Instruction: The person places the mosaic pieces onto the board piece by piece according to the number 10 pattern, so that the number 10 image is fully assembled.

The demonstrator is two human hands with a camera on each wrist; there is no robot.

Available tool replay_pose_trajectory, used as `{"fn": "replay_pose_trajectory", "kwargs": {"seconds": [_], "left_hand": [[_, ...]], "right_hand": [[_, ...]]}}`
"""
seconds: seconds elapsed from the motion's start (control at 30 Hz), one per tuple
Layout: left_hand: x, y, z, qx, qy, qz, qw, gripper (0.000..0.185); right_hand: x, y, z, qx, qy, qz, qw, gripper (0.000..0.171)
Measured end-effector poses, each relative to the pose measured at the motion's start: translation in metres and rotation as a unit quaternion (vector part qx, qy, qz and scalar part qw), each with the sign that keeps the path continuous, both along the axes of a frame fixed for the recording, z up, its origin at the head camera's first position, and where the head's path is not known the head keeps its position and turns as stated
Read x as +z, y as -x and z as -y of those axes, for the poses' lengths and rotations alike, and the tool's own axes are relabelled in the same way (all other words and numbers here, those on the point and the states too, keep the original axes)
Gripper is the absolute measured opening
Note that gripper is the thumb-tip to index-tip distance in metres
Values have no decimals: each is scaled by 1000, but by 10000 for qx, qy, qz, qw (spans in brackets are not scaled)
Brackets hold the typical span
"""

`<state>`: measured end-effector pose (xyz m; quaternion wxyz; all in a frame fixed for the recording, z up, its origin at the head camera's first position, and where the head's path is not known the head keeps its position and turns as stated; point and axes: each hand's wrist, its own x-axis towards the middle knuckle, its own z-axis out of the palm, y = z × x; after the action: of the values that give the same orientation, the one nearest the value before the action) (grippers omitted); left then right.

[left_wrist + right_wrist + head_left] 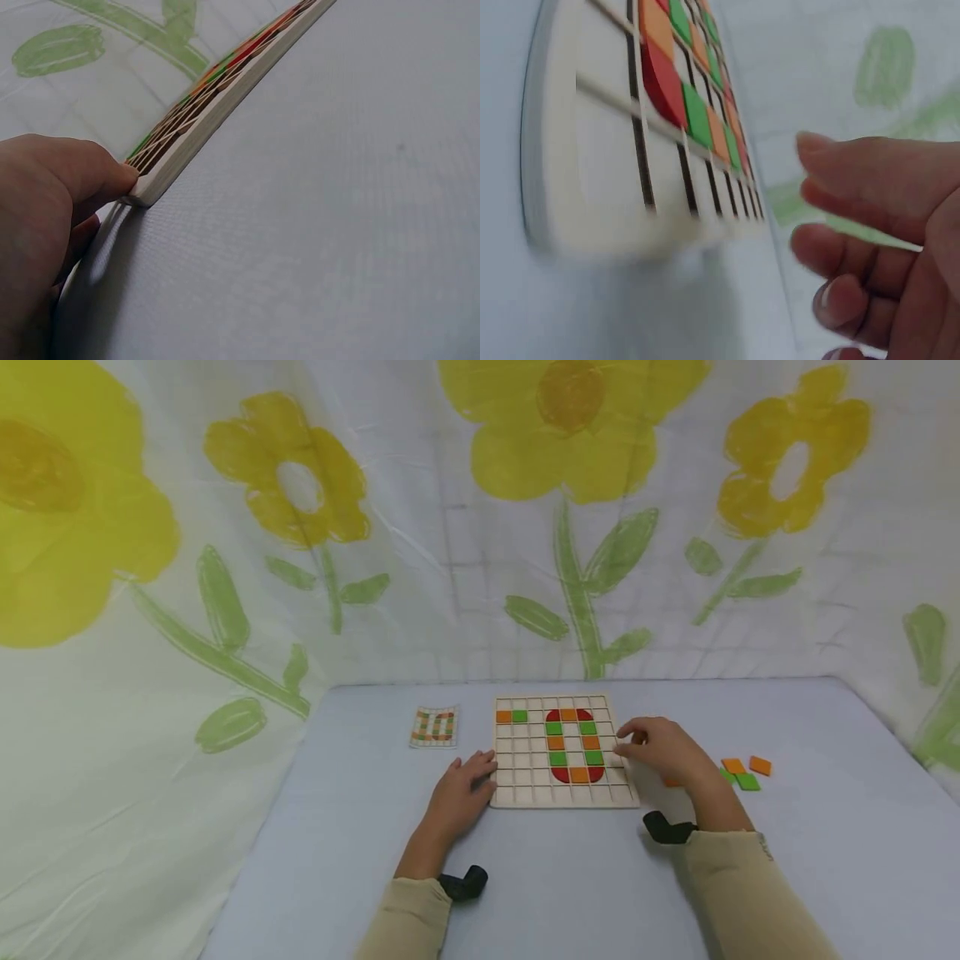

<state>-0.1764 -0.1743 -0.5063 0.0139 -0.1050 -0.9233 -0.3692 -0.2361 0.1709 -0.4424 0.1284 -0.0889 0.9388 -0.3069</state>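
Our left hand [462, 793] rests flat steadying board [561, 752]; right hand [660, 747] curled, empty; 0 done, 1 barely begun.

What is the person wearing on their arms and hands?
Both arms have beige long sleeves: left sleeve, right sleeve. A black strap sits at each wrist, the left strap and right strap. The left hand and right hand are bare.
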Motion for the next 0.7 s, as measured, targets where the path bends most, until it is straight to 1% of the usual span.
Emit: {"fn": "replay_pose_trajectory", "kwargs": {"seconds": [0.1, 0.2, 0.3, 0.43, 0.6, 0.7], "left_hand": [[2, 0, 0, 28, -23, 13, 10000, 36], [1, -1, 0, 30, -47, 40, 10000, 36], [1, 0, 0, 58, -53, 78, 9999, 37], [3, 0, 0, 62, -99, 59, 9999, 36], [3, -1, 0, 37, -125, 47, 9999, 36], [2, -1, -1, 43, -101, 85, 9999, 37]], "right_hand": [[-3, -8, -24, -341, -216, 151, 9991, 30], [-5, -15, -41, -619, -361, 412, 9966, 32], [-4, -19, -50, -650, -464, 667, 9946, 39], [-5, -22, -56, -569, -572, 766, 9938, 47], [-9, -23, -60, -621, -628, 850, 9925, 41], [-11, -23, -59, -632, -601, 787, 9931, 37]]}}
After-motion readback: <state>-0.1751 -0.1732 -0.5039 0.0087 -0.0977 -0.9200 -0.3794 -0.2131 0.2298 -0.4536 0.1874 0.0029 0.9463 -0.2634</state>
